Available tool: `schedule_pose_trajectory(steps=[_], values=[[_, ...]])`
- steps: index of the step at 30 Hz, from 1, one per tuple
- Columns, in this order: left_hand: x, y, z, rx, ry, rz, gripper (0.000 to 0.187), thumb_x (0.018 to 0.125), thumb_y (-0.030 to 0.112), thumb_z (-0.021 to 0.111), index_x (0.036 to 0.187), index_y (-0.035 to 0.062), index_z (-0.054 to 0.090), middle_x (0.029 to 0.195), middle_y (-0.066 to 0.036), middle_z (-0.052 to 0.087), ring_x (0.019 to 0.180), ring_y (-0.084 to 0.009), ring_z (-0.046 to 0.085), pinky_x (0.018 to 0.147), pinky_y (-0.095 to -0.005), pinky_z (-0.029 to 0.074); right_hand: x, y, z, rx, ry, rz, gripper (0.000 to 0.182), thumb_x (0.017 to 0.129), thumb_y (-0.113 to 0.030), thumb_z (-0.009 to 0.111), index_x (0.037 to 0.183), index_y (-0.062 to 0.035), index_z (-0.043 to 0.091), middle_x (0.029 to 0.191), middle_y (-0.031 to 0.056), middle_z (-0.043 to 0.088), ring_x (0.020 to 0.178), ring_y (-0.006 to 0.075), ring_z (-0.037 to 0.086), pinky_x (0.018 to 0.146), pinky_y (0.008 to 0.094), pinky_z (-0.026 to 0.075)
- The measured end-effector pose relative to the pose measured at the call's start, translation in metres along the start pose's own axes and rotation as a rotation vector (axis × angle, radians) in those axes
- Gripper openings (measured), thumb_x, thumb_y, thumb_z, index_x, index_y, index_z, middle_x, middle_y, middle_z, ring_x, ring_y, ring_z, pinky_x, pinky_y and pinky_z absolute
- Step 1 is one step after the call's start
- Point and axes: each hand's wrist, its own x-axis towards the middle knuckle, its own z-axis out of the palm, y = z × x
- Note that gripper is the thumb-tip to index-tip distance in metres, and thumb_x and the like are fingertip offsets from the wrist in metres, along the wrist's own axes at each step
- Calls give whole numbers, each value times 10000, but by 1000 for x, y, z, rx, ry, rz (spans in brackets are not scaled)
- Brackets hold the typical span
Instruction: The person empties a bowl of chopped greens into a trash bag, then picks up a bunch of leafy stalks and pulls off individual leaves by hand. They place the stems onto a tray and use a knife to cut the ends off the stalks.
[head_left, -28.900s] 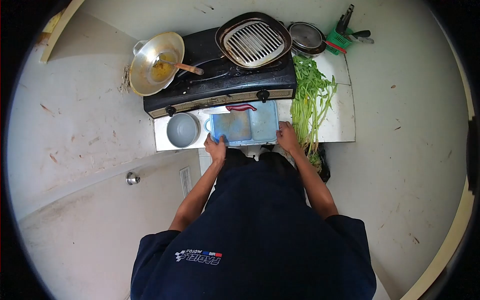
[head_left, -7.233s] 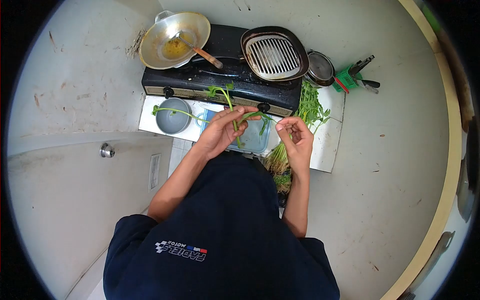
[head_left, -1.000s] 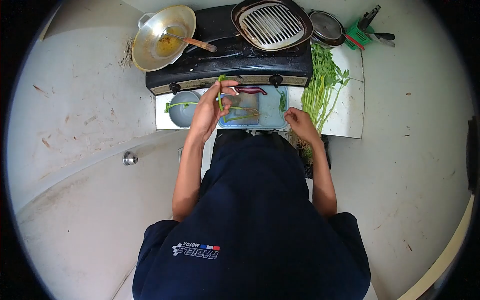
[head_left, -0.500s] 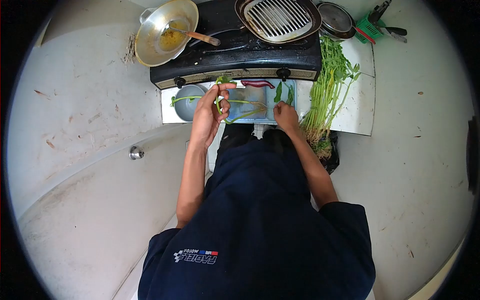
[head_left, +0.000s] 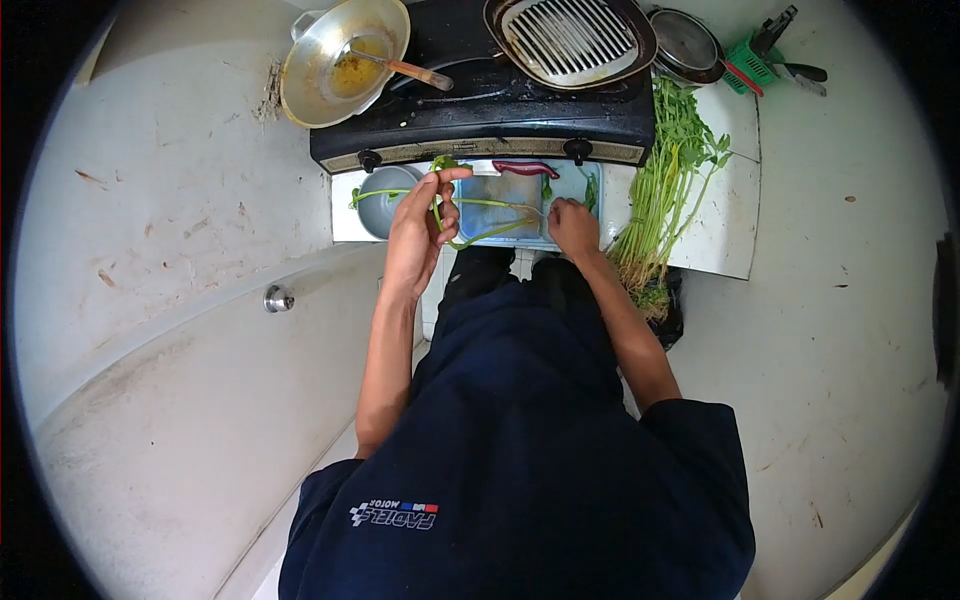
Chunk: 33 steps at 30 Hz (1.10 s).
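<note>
My left hand (head_left: pixel 420 225) is closed around green plant stems (head_left: pixel 485 203), with the index finger stretched out to the right. The stems reach rightward over a blue tray (head_left: pixel 553 237), where their pale root end lies close to my right hand (head_left: pixel 574 228). The fingers of my right hand are pressed together; what they hold, if anything, is too small to name. A knife with a dark red handle (head_left: pixel 528 168) lies across the tray's far edge. Loose green leaves (head_left: pixel 590 190) rest in the tray just beyond my right hand. A grey bowl (head_left: pixel 378 213) stands left of the tray, behind my left hand.
Beyond the tray is a black stove (head_left: pixel 480 125) bearing a metal wok (head_left: pixel 305 75) with a ladle and a grill pan (head_left: pixel 570 45). A bundle of leafy stems (head_left: pixel 665 180) lies on the right, near a lidded pan (head_left: pixel 685 42) and a green basket (head_left: pixel 748 65) of utensils.
My right hand has pulled back slightly from the leaves in the tray, and the leaves now lie differently. My left hand keeps its hold on the stems. The view has shifted a little.
</note>
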Motion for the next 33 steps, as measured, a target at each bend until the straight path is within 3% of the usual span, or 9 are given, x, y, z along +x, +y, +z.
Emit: schedule_pose_trajectory(steps=[6,9,12,15,19,23,27,33], values=[[0,-1,5,56,-55,50,448,1115,304,437,1380,-36,559,890,43,405,705,-55,367,579,-205,307,-14,-8,-17,-36,36,-13,242,906,-217,656,1023,-12,708,1005,209,666,818,395,703,745,488,586],[-1,0,6,75,-123,103,426,1120,284,422,1392,-16,554,844,38,425,705,-57,383,590,-209,315,-19,-27,-38,36,215,81,256,926,-228,657,1047,-6,698,1054,196,652,796,399,696,724,498,579],[-1,0,10,122,-184,138,398,1123,285,409,1334,-8,576,823,20,477,718,-65,420,598,-218,330,-14,-32,-53,156,409,-110,244,954,-216,661,1065,-1,687,1023,180,666,758,359,700,681,432,571],[-1,-7,16,87,-263,143,355,1125,285,401,1207,-1,595,827,9,507,730,-71,449,619,-229,353,-14,-61,-87,629,190,30,219,992,-198,654,1070,4,685,1003,139,685,762,241,696,654,333,537],[0,-15,27,134,-344,173,359,1127,302,391,1156,12,601,827,11,507,737,-75,452,656,-237,378,-27,-118,-150,1095,75,-56,234,1054,-190,592,1106,15,693,975,47,667,798,78,597,664,255,480],[-6,-15,41,254,-412,202,368,1128,311,396,1123,25,627,838,18,522,757,-77,469,688,-244,390,-38,-148,-187,1122,39,-155,244,1044,-177,614,1106,41,703,1010,41,635,884,98,645,736,236,506],[-5,-26,48,278,-486,215,320,1122,272,422,1149,30,629,850,11,539,753,-87,459,708,-248,416,-39,-153,-192,1341,60,-81,222,1023,-150,650,1081,57,701,1010,53,634,889,99,646,836,247,536],[-8,-31,58,382,-421,323,240,1103,198,480,1136,-5,602,918,-15,493,797,-106,512,739,-275,461,-40,-140,-187,1128,207,-119,179,977,-148,705,1044,18,712,949,34,647,817,79,618,689,236,470]])
